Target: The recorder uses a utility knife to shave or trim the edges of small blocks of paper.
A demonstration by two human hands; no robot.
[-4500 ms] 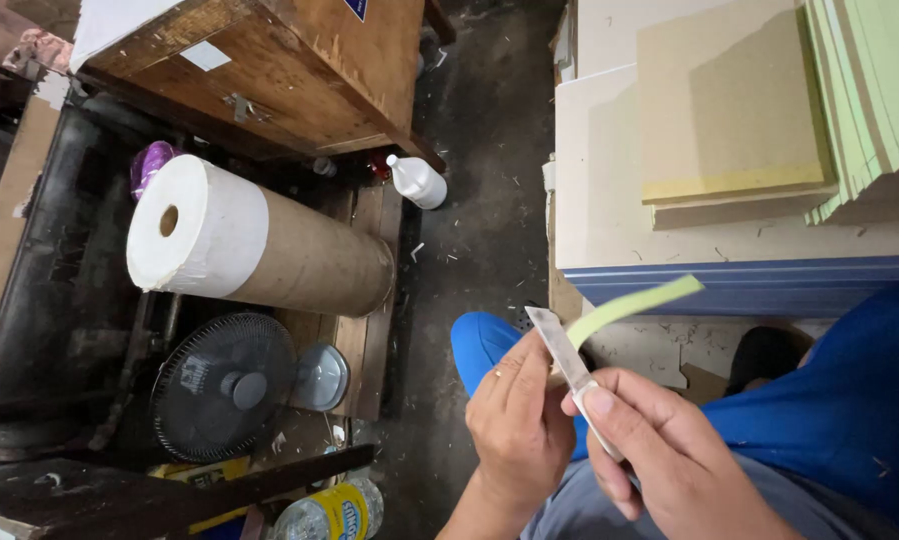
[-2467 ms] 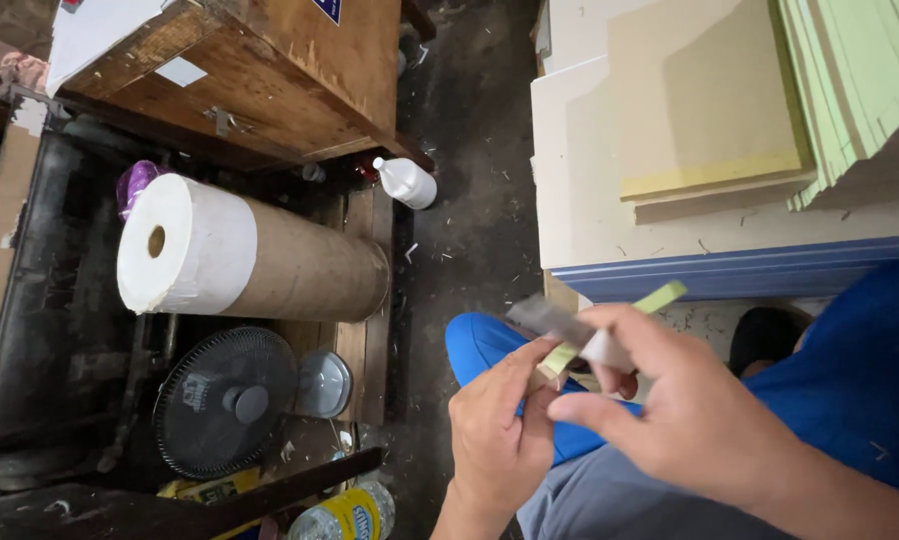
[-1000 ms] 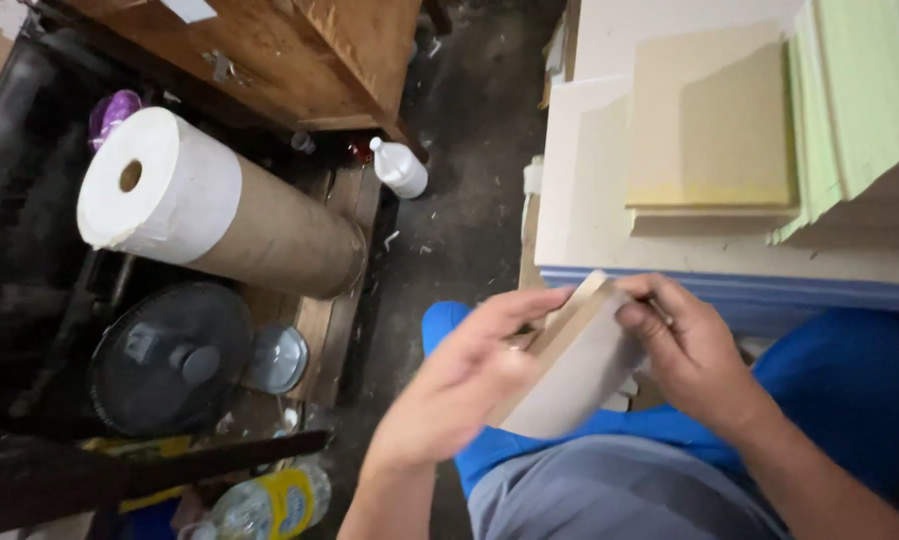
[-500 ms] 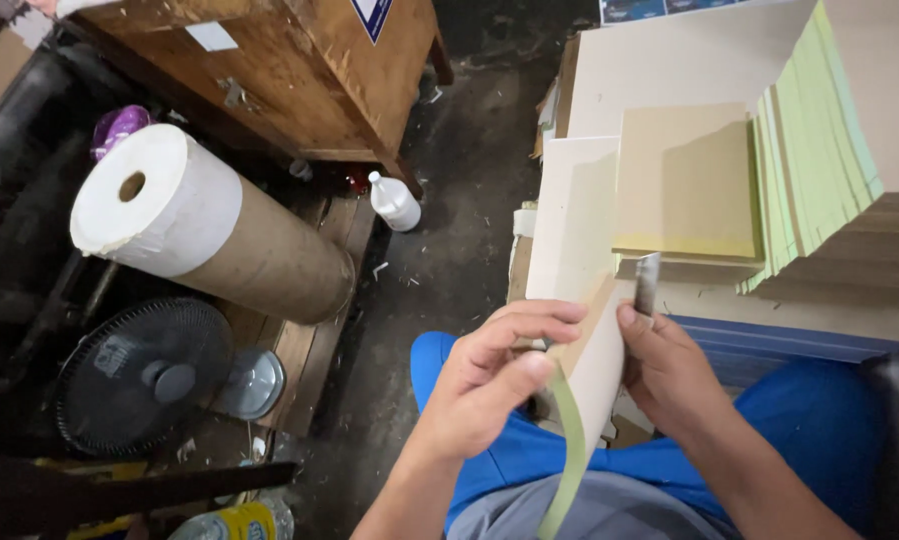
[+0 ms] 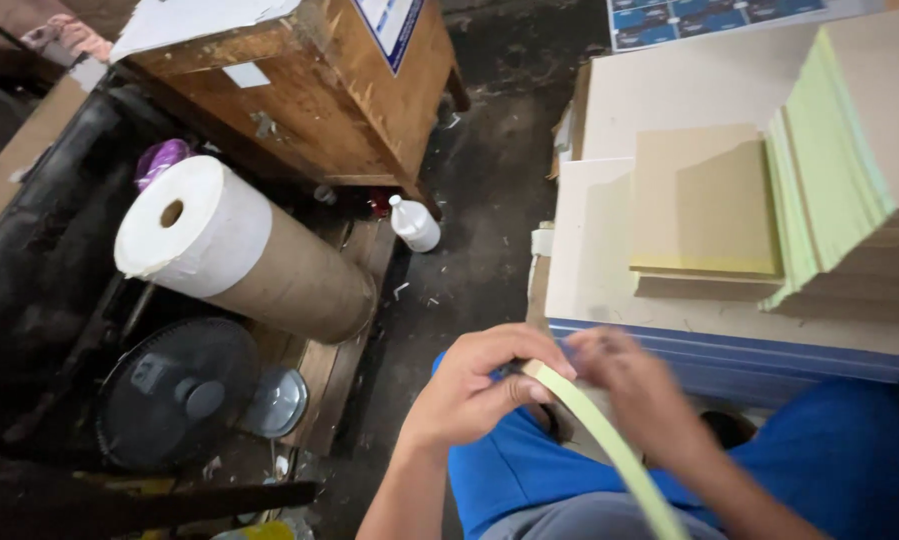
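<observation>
Both hands have dropped lower, the card piece no longer showing between them. Ahead of them, the blue-edged board stack [image 5: 689,350] stands near. Left hand [image 5: 469,395] pinches the pale green strip [image 5: 609,450]; right hand [image 5: 644,400] is blurred, grip unclear.

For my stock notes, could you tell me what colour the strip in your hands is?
The strip is pale yellow-green, seen best in the head view.

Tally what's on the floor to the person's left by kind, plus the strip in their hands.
Large paper rolls: 1
Black fans: 1
White plastic bottles: 1
Wooden crates: 1
Pale green strips: 1, pinched in the left hand, right hand beside it
Total: 5
</observation>
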